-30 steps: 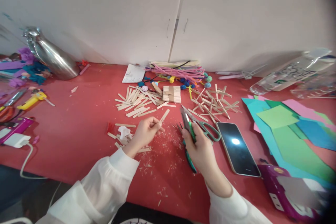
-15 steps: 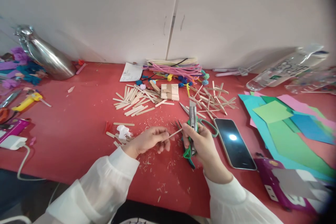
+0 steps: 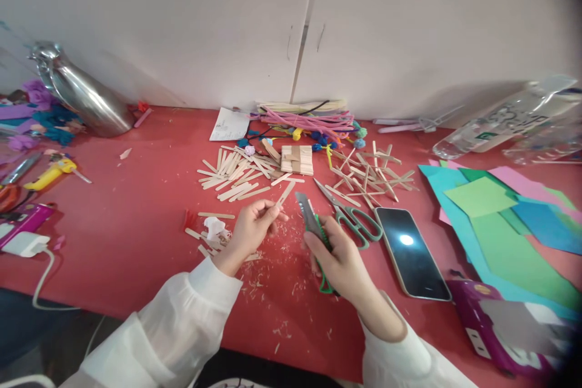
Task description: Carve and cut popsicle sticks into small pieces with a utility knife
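Observation:
Between the thumb and fingers of my left hand (image 3: 257, 224) is a flat wooden craft stick (image 3: 286, 193), tilted up and away. My right hand (image 3: 334, 248) is wrapped round a utility knife (image 3: 311, 216), its blade pointing up and left, close to the stick but apart from it. A green-handled tool (image 3: 325, 285) shows partly below that hand; I cannot tell whether it is held or lies on the table. Green-handled scissors (image 3: 352, 216) lie just right of the knife. Wood shavings (image 3: 294, 284) are scattered under both hands.
Loose craft sticks (image 3: 236, 173) lie ahead, beside a bundled stack (image 3: 297, 159) and a stick tangle (image 3: 373, 173). A phone (image 3: 411, 254), coloured paper (image 3: 504, 218) and a plastic bottle (image 3: 491, 127) are at right. A steel flask (image 3: 91, 94) and yellow glue gun (image 3: 52, 174) are at left.
The craft stick has swung from pointing right, near the right hand, to pointing up and away. The knife has tipped leftward, and the scissors are more exposed.

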